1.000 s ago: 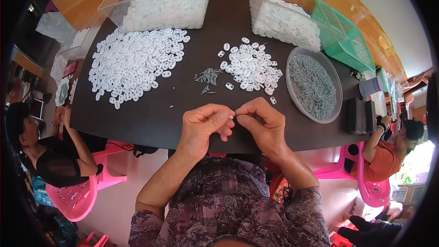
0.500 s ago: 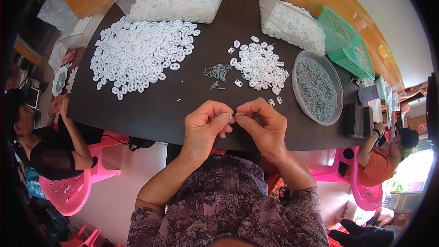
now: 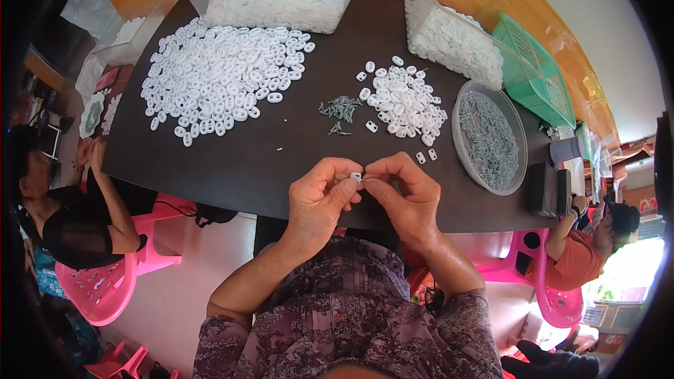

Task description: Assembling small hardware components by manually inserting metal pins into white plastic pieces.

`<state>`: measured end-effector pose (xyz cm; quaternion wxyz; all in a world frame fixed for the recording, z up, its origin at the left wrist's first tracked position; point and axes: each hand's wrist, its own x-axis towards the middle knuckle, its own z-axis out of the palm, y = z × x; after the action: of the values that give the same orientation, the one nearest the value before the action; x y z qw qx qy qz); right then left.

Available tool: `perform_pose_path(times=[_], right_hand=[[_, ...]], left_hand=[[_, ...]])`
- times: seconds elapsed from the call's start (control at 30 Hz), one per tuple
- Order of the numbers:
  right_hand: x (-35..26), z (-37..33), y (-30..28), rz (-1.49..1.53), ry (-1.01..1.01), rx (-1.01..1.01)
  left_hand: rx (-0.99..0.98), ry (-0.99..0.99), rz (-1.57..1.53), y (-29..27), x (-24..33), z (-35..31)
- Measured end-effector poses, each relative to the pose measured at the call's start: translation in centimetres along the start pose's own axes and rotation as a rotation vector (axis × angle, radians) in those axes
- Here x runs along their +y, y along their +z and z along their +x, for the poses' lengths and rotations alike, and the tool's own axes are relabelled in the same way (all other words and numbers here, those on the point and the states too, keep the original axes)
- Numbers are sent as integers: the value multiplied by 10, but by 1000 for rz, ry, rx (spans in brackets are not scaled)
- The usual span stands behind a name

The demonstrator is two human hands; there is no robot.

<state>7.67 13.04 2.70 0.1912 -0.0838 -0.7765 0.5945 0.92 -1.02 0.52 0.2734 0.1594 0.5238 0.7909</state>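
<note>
Just past the table's near edge, my left hand [image 3: 314, 196] pinches a small white two-hole plastic piece [image 3: 357, 176] between thumb and forefinger. My right hand [image 3: 408, 200] meets it there, its thumb and forefinger pressed together at the piece's right side. Whatever that pinch holds is too small and covered to make out. Beyond my hands lies a little heap of grey screws [image 3: 340, 108]. To its right is a small pile of white two-hole pieces [image 3: 406, 104], with a couple lying loose nearer me. A far larger pile of white oval pieces [image 3: 217, 81] spreads on the left.
A round clear bowl [image 3: 522, 161] of screws stands at the right, beside a black box [image 3: 546, 188]. Clear bins [image 3: 330, 24] of white pieces and a green basket [image 3: 554, 102] line the back. People sit on pink chairs at both sides.
The white piece between my fingers shows more plainly, its holed face now turned up. Both hands stay together in nearly the same spot. The whole view has shifted slightly.
</note>
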Motion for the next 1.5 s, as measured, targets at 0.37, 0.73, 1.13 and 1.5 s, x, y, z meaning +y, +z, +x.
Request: perform_pose_path(times=[0.37,0.73,1.13,1.5], right_hand=[[-4,-1,3,26,49,-16],[-1,-2,5,61,79,-14],[4,1,10,73,26,-1],[9,3,12,-1,-13,1]], left_hand=[[110,117,211,6,0,-4],[140,417,497,9,-7,-1],[157,317,365,3,-2,-1],[164,375,425,3,-7,-1]])
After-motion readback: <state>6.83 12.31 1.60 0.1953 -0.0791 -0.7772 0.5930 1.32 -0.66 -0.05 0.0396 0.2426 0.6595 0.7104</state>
